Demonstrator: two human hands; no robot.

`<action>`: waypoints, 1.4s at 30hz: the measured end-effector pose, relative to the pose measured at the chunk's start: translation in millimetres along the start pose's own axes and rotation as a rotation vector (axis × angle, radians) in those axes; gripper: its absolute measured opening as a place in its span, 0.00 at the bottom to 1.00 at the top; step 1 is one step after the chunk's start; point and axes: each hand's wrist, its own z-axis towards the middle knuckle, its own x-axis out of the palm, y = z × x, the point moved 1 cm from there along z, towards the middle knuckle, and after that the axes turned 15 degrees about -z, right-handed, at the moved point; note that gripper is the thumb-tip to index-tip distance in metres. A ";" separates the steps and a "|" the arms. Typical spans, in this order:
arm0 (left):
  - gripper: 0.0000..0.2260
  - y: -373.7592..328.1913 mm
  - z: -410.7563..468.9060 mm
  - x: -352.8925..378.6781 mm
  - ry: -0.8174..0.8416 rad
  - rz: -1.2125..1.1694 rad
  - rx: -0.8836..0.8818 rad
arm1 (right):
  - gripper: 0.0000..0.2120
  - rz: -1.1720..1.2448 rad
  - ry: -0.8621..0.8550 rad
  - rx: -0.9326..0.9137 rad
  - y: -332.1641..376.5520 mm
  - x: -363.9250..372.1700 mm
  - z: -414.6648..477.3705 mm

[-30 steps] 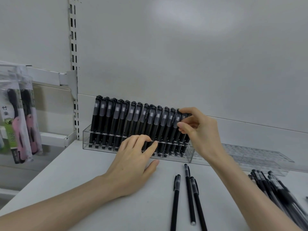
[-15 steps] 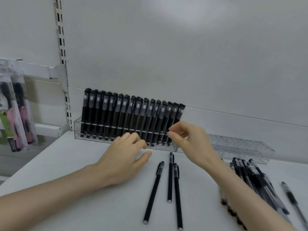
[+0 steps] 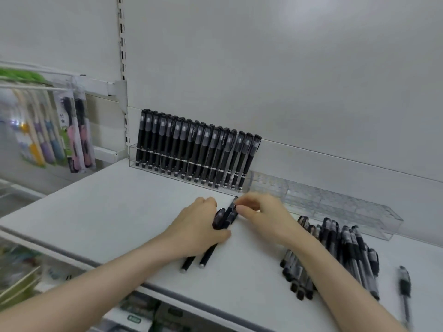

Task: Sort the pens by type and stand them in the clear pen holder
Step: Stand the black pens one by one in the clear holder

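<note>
Lying between the two hands, the loose black pens (image 3: pixel 225 217) run their long axis from near-left to far-right. Their capped ends point away from the person, toward the clear holder (image 3: pixel 335 207) at the back of the shelf (image 3: pixel 115 212). The left hand (image 3: pixel 199 226) rests palm down over their middle with fingers curled across the barrels and the thumb against them, so only the butt ends show below it. The right hand (image 3: pixel 261 213) comes in from the other side and pinches the cap end of the topmost pen between thumb and forefinger (blur there makes the exact grip hard to read). The holder's left stretch is filled by a row of black pens (image 3: pixel 196 152) standing cap up. Its bare slots begin just right of that row, straight beyond the right hand. That makes the right hand the nearer one to the free slots, and the pen it takes would need tipping from flat to upright. A heap of clear-barrelled pens (image 3: pixel 335 250) lies beside the right forearm, apart from the black ones.
</note>
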 end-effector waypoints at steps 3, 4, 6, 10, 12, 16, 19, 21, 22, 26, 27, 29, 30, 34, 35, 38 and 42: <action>0.11 0.7 11.7 -6.2 0.022 0.024 -0.056 | 0.07 0.038 0.021 -0.015 -1.3 1.2 -1.0; 0.08 1.4 14.6 -7.4 0.042 0.040 -0.054 | 0.06 0.044 0.024 -0.022 -1.3 1.5 -1.2; 0.06 2.7 17.6 -9.1 0.093 0.074 -0.026 | 0.05 0.054 0.031 -0.028 0.0 0.7 -1.4; 0.06 2.4 8.9 -16.4 0.130 -0.079 0.052 | 0.08 0.258 -0.066 0.028 4.0 -6.0 -3.0; 0.06 -2.5 -0.3 -21.3 0.085 -0.303 0.111 | 0.11 0.463 -0.180 0.066 9.9 -15.1 -7.0; 0.04 -14.4 -8.0 -26.5 0.004 -0.498 0.239 | 0.17 0.805 -0.230 0.100 29.4 -29.2 -10.9; 0.05 -18.8 0.0 -28.9 0.000 -0.581 0.295 | 0.11 0.833 -0.345 0.077 41.1 -36.8 -5.1; 0.08 -15.6 10.2 -31.2 -0.045 -0.586 0.302 | 0.10 0.853 -0.408 0.060 44.0 -40.6 2.6; 0.09 -12.9 15.6 -33.8 -0.083 -0.584 0.293 | 0.10 0.844 -0.451 0.058 43.8 -42.3 7.4; 0.09 -1.7 39.6 -50.9 -0.146 -0.679 0.330 | 0.11 0.634 -0.701 0.038 41.8 -49.7 28.1; 0.08 1.0 45.7 -56.3 -0.136 -0.709 0.346 | 0.12 0.573 -0.752 0.030 42.1 -51.7 32.7; 0.05 4.4 58.3 -65.4 -0.100 -0.735 0.388 | 0.15 0.493 -0.844 0.027 43.7 -54.8 42.3; 0.05 5.3 64.3 -67.6 -0.082 -0.743 0.419 | 0.16 0.473 -0.885 0.032 44.6 -56.3 47.4; 0.03 11.1 77.9 -64.2 -0.053 -0.777 0.518 | 0.15 0.429 -0.980 0.046 48.7 -52.3 65.3; 0.03 13.7 79.6 -61.8 -0.049 -0.795 0.524 | 0.15 0.419 -0.981 0.057 49.6 -48.8 68.1; 0.07 20.9 82.3 -56.0 -0.038 -0.854 0.512 | 0.15 0.382 -0.977 0.074 51.0 -41.4 71.1; 0.08 31.3 80.1 -47.4 0.033 -0.887 0.464 | 0.15 0.348 -0.952 0.094 48.1 -35.7 71.5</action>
